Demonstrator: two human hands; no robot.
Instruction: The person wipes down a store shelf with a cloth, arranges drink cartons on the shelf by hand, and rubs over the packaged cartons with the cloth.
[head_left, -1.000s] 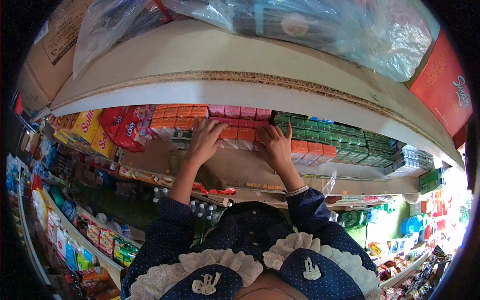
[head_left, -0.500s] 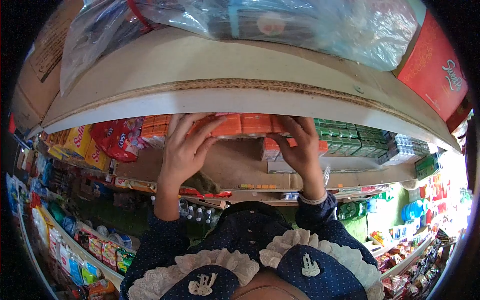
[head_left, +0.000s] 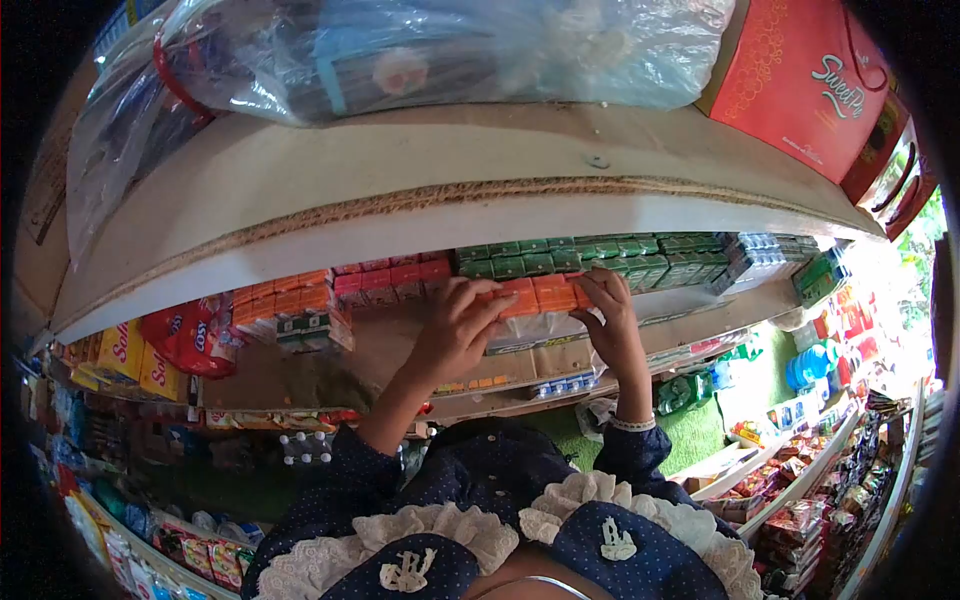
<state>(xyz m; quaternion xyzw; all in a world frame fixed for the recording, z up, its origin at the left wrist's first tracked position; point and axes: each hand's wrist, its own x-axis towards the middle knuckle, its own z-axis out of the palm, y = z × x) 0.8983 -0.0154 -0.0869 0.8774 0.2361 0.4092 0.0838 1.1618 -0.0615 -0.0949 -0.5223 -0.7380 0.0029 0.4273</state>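
Note:
A short row of small orange boxes (head_left: 537, 294) sits at the front of the shelf under the upper board. My left hand (head_left: 457, 332) grips the row's left end, fingers curled over the top. At the opposite end, the thumb and fingers of my right hand (head_left: 610, 318) close around the last box. Below the row is a pale, partly see-through package, its kind unclear. Stacked green boxes (head_left: 610, 262) stand just behind, and red boxes (head_left: 392, 284) are to the left of them.
Close above my hands runs the upper shelf's edge (head_left: 440, 222), carrying a plastic-wrapped bundle (head_left: 480, 60) and a red bag (head_left: 800, 85). More orange boxes (head_left: 282, 300), a red packet (head_left: 190, 335) and yellow boxes (head_left: 125, 348) stand left. Silver-blue boxes (head_left: 755, 258) stand right.
My view has turned, and both hands have moved right along the shelf and lower with the orange boxes. The red boxes, hidden behind my hands before, now show.

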